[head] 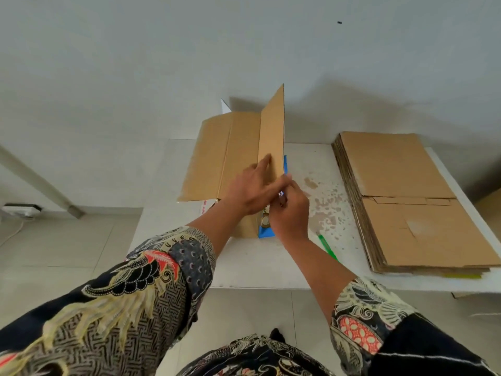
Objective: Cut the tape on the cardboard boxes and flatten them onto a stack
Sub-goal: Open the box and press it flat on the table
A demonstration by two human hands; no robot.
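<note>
Head camera looks down over both my forearms, which reach forward in patterned batik sleeves and meet over the white table. My left hand lies with straight fingers pressed flat against the upright flap of the brown cardboard box, the thumb stretched out toward my other hand. My right hand is curled, its fingers and thumb pinching the lower corner of that same flap just beside my left thumb. The box stands on the table's left part with its other flap folded out flat to the left. A blue object shows at the box's near right foot. A green utility knife lies on the table beside my right wrist. To the right rests the stack of flattened brown cardboard, well apart from the box.
</note>
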